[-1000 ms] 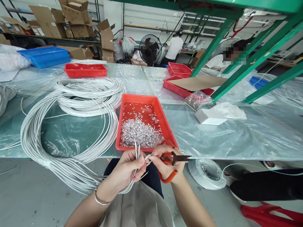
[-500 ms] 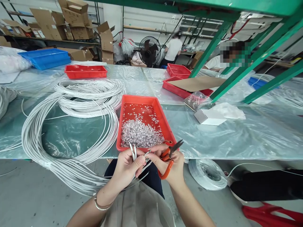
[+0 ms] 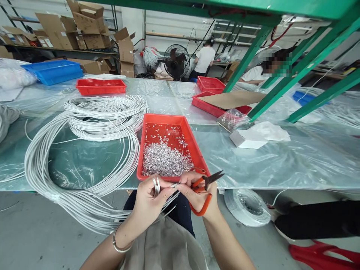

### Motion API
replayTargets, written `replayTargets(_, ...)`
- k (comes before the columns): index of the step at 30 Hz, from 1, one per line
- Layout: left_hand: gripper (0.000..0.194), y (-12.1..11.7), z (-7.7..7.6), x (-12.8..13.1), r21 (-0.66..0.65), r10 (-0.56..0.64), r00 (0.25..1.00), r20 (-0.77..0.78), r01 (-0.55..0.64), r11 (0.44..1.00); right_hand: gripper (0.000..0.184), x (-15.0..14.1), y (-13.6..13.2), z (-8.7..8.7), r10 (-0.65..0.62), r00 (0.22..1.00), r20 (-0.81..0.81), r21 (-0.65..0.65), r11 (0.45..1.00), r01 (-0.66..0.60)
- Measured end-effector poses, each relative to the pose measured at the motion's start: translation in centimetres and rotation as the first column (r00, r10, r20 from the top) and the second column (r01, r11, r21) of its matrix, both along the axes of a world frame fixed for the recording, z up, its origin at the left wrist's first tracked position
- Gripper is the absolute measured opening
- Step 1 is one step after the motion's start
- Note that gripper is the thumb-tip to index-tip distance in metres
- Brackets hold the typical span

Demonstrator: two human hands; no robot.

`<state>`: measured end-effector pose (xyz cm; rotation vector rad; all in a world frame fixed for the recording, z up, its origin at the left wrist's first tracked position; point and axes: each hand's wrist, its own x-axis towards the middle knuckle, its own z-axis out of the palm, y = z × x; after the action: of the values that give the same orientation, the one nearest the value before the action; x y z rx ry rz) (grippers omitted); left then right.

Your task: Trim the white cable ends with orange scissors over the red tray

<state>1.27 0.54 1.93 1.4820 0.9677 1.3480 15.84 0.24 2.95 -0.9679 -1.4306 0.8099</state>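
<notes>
My left hand (image 3: pixel 150 197) is closed on a white cable (image 3: pixel 173 185), with more white cable ends looped between its fingers. Orange-handled scissors (image 3: pixel 206 187) hang in my right hand (image 3: pixel 201 191), their dark blades pointing up and right, away from the cable. The thumb and forefinger of that same hand pinch the cable's tip, close to my left fingertips. Just beyond both hands, a red tray (image 3: pixel 194 138) holds a heap of small shiny metal pieces (image 3: pixel 165 159). A big coil of white cable (image 3: pixel 38 157) runs from the table down under my left wrist.
More coiled white cable (image 3: pixel 107 108) lies behind the big coil. Red trays (image 3: pixel 101 87) and a blue tray (image 3: pixel 53 71) stand farther back. To the right are a small white box (image 3: pixel 247 139) and slanting green frame legs (image 3: pixel 292 88). Two people are beyond the table.
My hands have drawn together at the cable tip, and the cable ends in my left hand now lie lower. The scissors have turned slightly, blades more to the right.
</notes>
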Motion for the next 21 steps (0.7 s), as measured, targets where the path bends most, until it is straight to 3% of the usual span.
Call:
replayTargets(3, 0.013, 0.1, 0.2, 0.1, 0.051, 0.07, 0.997, -0.022, -0.069, 0.996, 0.017, 0.0, 0.2, 0.1, -0.006, 1.0, -0.005, -0.003, 1.0, 0.006)
replayTargets(5, 0.019, 0.3, 0.2, 0.0, -0.113, -0.085, 0.995, 0.059, 0.091, 0.989, 0.019, 0.7, 0.7, 0.3, -0.01, 0.999, 0.045, 0.003, 1.0, 0.01)
replayTargets(7, 0.028, 0.6, 0.2, -0.3, -0.282, -0.293, 0.927, 0.234, 0.353, 0.892, 0.019, 2.0, 1.6, 0.5, -0.068, 0.992, 0.105, 0.018, 0.998, 0.066)
replayTargets(9, 0.031, 0.7, 0.2, -0.7, -0.324, -0.374, 0.838, 0.396, 0.509, 0.797, 0.018, 3.7, 2.5, 0.8, -0.164, 0.975, 0.151, 0.008, 0.986, 0.165)
replayTargets(10, 0.03, 0.8, 0.2, -0.8, -0.321, -0.366, 0.819, 0.441, 0.525, 0.788, 0.018, 4.6, 2.8, 0.8, -0.181, 0.966, 0.183, -0.027, 0.982, 0.188)
replayTargets(13, 0.026, 0.8, 0.2, -0.9, -0.331, -0.271, 0.824, 0.498, 0.469, 0.819, 0.015, 6.5, 2.5, 0.7, -0.008, 0.95, 0.312, -0.182, 0.981, 0.068)
replayTargets(17, 0.025, 0.9, 0.1, -0.8, -0.355, -0.21, 0.794, 0.57, 0.469, 0.809, 0.056, 6.8, -0.2, 0.5, 0.224, 0.898, 0.379, -0.178, 0.97, -0.167)
replayTargets(19, 0.025, 1.0, 0.1, -0.7, -0.363, -0.208, 0.782, 0.588, 0.485, 0.796, 0.064, 6.4, -1.6, 0.9, 0.277, 0.826, 0.491, -0.172, 0.96, -0.219)
replayTargets(21, 0.024, 1.0, 0.1, -0.7, -0.361, -0.209, 0.785, 0.583, 0.481, 0.799, 0.058, 5.9, -2.3, 1.6, 0.324, 0.727, 0.605, -0.214, 0.946, -0.243)
